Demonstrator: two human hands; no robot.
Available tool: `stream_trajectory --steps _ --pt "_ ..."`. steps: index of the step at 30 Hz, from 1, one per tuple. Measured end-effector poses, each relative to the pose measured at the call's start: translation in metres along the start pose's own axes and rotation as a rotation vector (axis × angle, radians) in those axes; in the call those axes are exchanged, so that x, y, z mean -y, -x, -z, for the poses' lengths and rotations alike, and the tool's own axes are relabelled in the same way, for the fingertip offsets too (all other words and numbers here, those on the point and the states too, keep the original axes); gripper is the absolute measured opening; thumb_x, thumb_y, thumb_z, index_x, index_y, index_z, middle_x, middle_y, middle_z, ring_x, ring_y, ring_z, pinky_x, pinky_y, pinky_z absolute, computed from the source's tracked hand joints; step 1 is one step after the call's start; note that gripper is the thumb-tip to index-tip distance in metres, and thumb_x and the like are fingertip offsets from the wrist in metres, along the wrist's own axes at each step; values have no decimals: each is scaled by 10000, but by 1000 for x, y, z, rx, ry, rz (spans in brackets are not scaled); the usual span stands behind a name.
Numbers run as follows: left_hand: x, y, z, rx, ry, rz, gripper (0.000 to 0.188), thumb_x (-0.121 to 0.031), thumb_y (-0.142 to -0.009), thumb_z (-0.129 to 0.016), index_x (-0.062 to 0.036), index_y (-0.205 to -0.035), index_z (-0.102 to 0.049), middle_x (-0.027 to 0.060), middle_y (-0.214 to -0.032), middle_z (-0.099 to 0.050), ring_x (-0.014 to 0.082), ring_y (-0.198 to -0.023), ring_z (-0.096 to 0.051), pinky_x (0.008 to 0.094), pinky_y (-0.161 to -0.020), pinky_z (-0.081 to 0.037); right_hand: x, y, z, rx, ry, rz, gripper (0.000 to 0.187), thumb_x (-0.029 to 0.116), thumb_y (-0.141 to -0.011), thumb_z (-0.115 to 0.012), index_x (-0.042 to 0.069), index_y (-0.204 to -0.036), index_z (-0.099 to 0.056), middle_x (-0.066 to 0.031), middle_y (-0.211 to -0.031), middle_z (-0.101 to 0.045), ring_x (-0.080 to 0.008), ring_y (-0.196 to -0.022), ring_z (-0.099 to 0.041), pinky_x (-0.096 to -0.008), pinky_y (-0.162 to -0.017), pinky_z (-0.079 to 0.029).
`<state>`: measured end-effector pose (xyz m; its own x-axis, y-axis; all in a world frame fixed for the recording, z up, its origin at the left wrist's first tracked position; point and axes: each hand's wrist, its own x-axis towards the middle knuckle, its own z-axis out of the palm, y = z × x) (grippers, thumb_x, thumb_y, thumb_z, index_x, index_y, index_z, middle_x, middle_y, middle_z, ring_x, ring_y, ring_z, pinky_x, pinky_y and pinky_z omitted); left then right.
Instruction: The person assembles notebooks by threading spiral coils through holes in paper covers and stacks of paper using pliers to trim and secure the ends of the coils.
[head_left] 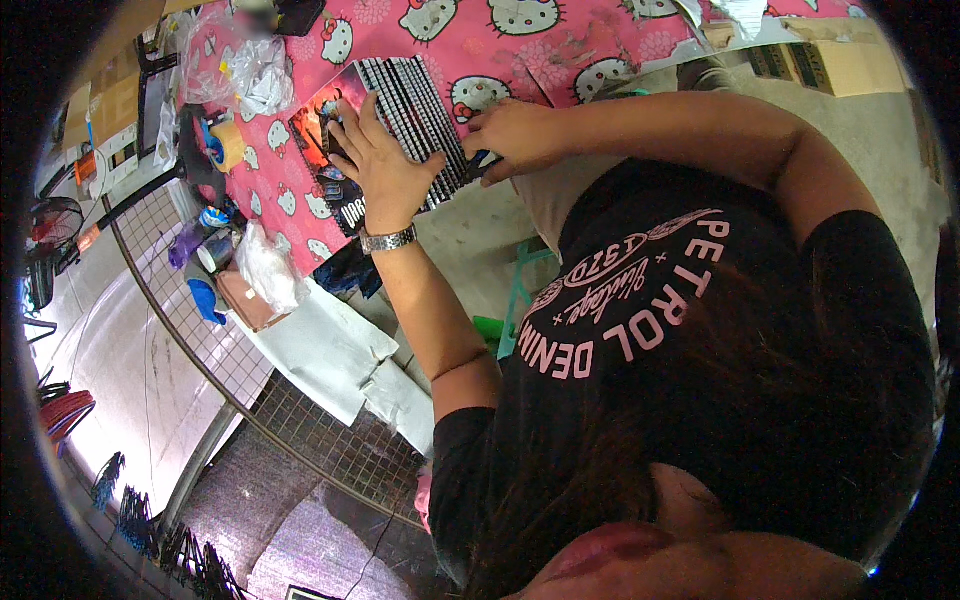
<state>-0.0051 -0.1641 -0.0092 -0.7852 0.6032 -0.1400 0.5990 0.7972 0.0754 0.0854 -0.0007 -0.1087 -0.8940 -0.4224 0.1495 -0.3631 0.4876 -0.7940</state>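
A fanned stack of glossy, dark-covered printed booklets or sheets (425, 125) lies at the edge of the pink table, their light edges showing as stripes. My left hand (385, 165), with a metal watch on its wrist, lies over the orange-red and black top cover, fingers spread. At the stack's right edge, my right hand (510, 135) has its fingers curled. Something small, dark and bluish shows between its thumb and fingers, but I cannot make out what it is.
The pink cartoon-print tablecloth (460, 50) spreads beyond the stack. Crumpled clear plastic (262, 80) and a tape roll (228, 145) lie to the left. A wire mesh rack (150, 260) with bags and a brown pouch (245, 300) stands nearby. A cardboard box (850, 68) is far right.
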Motion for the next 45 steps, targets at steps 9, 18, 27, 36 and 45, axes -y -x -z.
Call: stream_trajectory --steps 9,18,27,36,45 --pt "1 0 -1 -2 3 7 1134 -220 -551 -850 -143 -1466 -184 236 -1537 -121 487 -1423 -46 694 -1090 -72 -10 -29 4 468 -254 -134 341 379 -823 -674 61 -944 -700 -159 -820 -674 -346 -806 -639 -439 -768 -494" --pt "1 1 -1 -3 10 2 1121 -225 -561 -851 -135 -1463 -192 229 -1544 -104 476 -1427 -42 694 -1092 -70 -8 -11 -4 -80 90 181 347 384 -810 -690 57 -924 -696 -127 -749 -666 -348 -770 -654 -442 -749 -505" --pt "-3 -2 2 4 9 12 1130 -232 -552 -857 -132 -1459 -192 233 -1541 -114 476 -1427 -45 693 -1093 -71 -7 -35 0 430 -112 -57 396 456 -850 -614 66 -887 -676 -203 -759 -648 -396 -714 -635 -505 -694 -504" --pt "1 0 0 2 11 19 1138 -238 -549 -860 -153 -1464 -188 228 -1544 -109 478 -1426 -51 694 -1091 -79 0 -16 10 370 206 -66 453 402 -757 -723 126 -1101 -621 -125 -1220 -575 -346 -1181 -509 -511 -966 -410" --pt "-1 -1 1 9 12 23 1131 -243 -555 -856 -154 -1466 -191 224 -1551 -96 468 -1431 -38 693 -1093 -66 -5 -41 4 496 161 39 369 386 -789 -682 57 -958 -676 -180 -827 -658 -384 -797 -649 -496 -720 -510"
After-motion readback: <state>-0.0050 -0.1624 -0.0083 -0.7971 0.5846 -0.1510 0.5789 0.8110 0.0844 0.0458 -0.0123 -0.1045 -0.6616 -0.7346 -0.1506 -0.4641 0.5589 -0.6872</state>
